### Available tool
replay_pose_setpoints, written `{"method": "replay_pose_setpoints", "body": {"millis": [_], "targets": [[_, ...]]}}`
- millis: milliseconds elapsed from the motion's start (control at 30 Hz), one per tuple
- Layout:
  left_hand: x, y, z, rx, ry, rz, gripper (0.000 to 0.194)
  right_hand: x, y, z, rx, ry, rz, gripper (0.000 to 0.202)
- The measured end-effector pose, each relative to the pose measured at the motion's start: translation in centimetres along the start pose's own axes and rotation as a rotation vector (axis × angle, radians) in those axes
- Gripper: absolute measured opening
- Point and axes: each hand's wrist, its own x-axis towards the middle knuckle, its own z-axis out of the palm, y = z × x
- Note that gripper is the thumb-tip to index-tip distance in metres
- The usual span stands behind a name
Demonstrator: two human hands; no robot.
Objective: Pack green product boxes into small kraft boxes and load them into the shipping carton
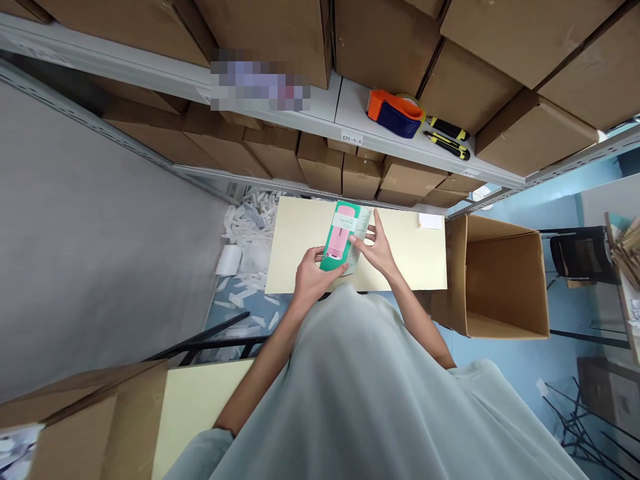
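A green box (pixel 327 261) with a pink item showing on its front is held up over the pale yellow table (pixel 300 230). My left hand (pixel 314 275) grips its lower left corner, with the thumb across the bottom edge. At the right side, my right hand (pixel 376 248) holds the box with the thumb on its front edge, the index finger stretched upward. A pale band runs across the box's upper front, and its printed side faces right. On the table's right back corner lies a small white card (pixel 431 221).
An open cardboard box (pixel 505 287) stands right of the table. The shelf (pixel 320 117) ahead holds cartons, an orange and blue tape dispenser (pixel 395 113) and yellow-black cutters (pixel 449 137). White scraps (pixel 253 233) cover the floor at left, beside a white roll (pixel 229 260).
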Motion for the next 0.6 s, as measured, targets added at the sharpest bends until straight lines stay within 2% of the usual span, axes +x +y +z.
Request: {"method": "replay_pose_setpoints", "body": {"millis": [100, 200, 300, 367, 500, 600], "targets": [[-1.0, 0.3, 0.5, 0.017, 0.016, 0.061, 0.070, 0.3, 0.5, 0.3, 0.027, 0.068, 0.026, 0.135], [-1.5, 0.3, -0.1, -0.207, -0.072, 0.038, 0.070, 0.7, 1.0, -0.3, 0.119, 0.070, 0.061, 0.134], [-1.4, -0.3, -1.4, -0.405, -0.082, -0.092, 0.067, 0.7, 1.4, -1.2, 0.175, 0.031, 0.080, 0.130], [-1.2, -0.8, -2.3, -0.441, -0.089, -0.203, 0.068, 0.5, 1.6, -1.6, 0.158, 0.015, 0.060, 0.125], [-1.3, -1.4, -2.7, -0.455, -0.285, -0.401, 0.073, 0.0, 1.7, -1.8, 0.039, -0.012, -0.050, 0.117], [-1.2, -1.3, -2.2, -0.513, -0.374, -0.432, 0.068, -0.3, 1.3, -1.8, -0.032, -0.027, -0.118, 0.116]]}}
